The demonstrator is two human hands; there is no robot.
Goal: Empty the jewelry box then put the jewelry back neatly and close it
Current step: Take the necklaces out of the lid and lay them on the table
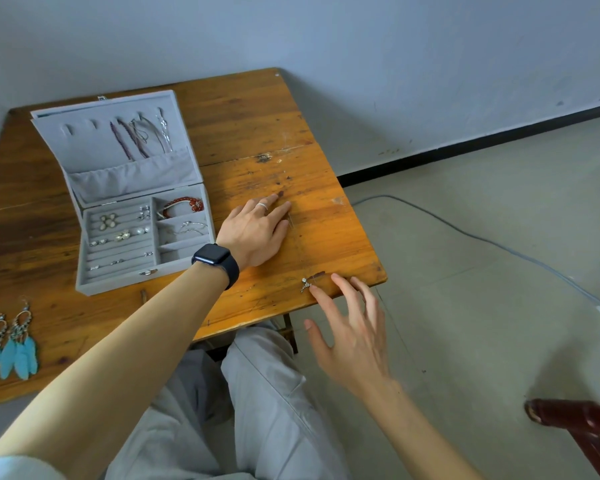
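Observation:
The grey jewelry box [84, 271] stands open on the wooden table [243, 119], lid up with necklaces [139, 136] hanging inside it. Its tray holds rings, earrings, a red bead bracelet [184, 205] and a thin silver chain [191, 227]. My left hand [257, 226] lies flat on the table just right of the box, fingers straight, pressing a fine necklace chain [293, 221]. That chain runs down to a small silver pendant [305, 285] near the front edge. My right hand [350, 334] hovers at the table's edge with fingers spread, its index fingertip touching the pendant.
A pair of blue feather earrings [11, 344] lies at the table's left front. A grey cable [465, 237] crosses the floor to the right. Part of a dark red wooden chair [575, 424] shows at lower right. My grey trousers [243, 403] are below the table edge.

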